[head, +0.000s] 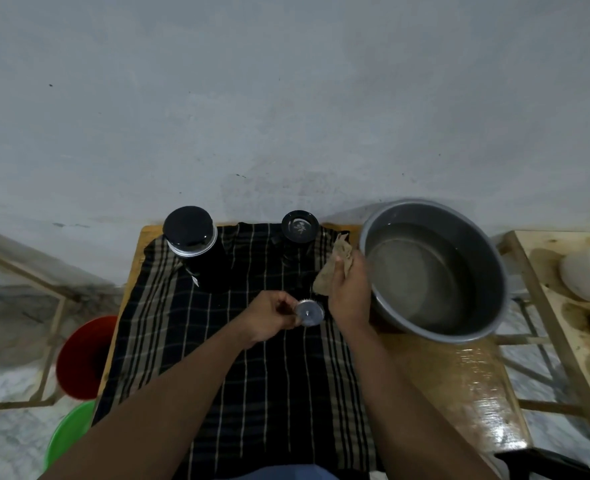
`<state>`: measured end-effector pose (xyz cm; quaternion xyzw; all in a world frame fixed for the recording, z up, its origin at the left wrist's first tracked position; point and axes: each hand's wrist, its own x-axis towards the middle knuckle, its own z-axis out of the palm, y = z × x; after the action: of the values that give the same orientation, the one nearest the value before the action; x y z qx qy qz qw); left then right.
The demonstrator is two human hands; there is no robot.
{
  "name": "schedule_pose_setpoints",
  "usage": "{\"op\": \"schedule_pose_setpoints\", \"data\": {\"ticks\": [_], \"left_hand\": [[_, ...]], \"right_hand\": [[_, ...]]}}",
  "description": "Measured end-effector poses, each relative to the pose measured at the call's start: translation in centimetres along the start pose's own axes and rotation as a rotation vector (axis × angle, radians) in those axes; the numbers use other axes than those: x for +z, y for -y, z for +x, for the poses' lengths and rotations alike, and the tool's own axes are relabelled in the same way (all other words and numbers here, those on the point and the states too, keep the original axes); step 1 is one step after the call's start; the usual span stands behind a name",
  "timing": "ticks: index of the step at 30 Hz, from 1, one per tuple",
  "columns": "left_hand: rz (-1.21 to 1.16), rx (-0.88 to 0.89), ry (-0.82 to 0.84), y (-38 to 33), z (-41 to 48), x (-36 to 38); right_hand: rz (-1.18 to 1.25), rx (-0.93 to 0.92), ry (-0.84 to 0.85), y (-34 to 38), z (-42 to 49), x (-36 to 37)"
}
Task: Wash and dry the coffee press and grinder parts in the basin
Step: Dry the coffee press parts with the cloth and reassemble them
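Step in hand is judged to be drying the plunger. Left hand (269, 318) is clenched round the stem, which is hidden by the fingers. The filter disc (309, 312) sticks out just right of the knuckles, faced up at the camera. Right hand (350, 292) is closed on a rag (331, 271), bunched beyond the fingertips, and is held just beside the disc; contact can't be told through the blur. Basin (494, 258), with water in it, sits close on the right hand's outer side. Jar (196, 244) and grinder (299, 227) stand beyond both hands on the checked cloth (252, 375). Rag should be pressed flat on the disc face while the stem is turned, with the rim wiped last. The thin edge should not be snagged or bent.
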<state>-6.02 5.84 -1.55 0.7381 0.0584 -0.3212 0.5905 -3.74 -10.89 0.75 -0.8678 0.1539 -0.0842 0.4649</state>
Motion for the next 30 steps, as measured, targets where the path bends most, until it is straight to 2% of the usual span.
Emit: {"op": "schedule_pose_setpoints", "data": {"ticks": [2,4,6,8,10,12,13,15,19,24,26,28,30], "left_hand": [[0.106,0.005,0.036,0.7,-0.2,-0.1],[0.162,0.009,0.09,1.2,-0.3,0.0],[0.173,0.005,0.112,1.4,-0.4,0.0],[0.114,-0.015,0.104,1.1,-0.5,0.1],[-0.133,-0.139,0.071,0.6,-0.5,0.1],[-0.341,-0.278,-0.033,0.4,0.1,0.2],[-0.307,-0.295,-0.12,0.6,1.0,0.2],[-0.15,-0.217,-0.223,0.9,2.8,0.4],[-0.026,-0.053,-0.211,0.6,5.7,2.2],[-0.154,-0.086,-0.328,0.9,6.6,3.0],[-0.155,-0.08,-0.321,0.8,6.5,2.7],[-0.124,-0.034,-0.285,0.1,6.1,2.5],[-0.055,0.044,-0.235,-0.9,5.4,2.5]], "right_hand": [[-0.18,-0.079,0.048,-1.5,-0.4,0.5],[-0.283,-0.108,0.185,-2.6,-0.6,0.7],[-0.279,-0.05,0.333,-3.0,-0.9,1.1],[-0.246,0.02,0.393,-3.1,-0.9,1.3],[-0.239,0.058,0.405,-3.1,-0.2,1.3],[-0.222,0.094,0.423,-3.0,0.5,1.2],[-0.228,0.105,0.426,-3.1,0.7,1.1],[-0.217,0.109,0.417,-3.7,1.0,1.3],[-0.014,0.152,0.371,-3.4,0.2,0.8],[0.315,0.463,0.294,-3.6,-0.6,-0.1],[0.314,0.395,0.355,-3.7,-0.9,-0.4],[0.234,0.22,0.442,-3.8,-1.2,-0.4],[0.137,0.16,0.389,-3.5,-0.9,-0.1]]}}
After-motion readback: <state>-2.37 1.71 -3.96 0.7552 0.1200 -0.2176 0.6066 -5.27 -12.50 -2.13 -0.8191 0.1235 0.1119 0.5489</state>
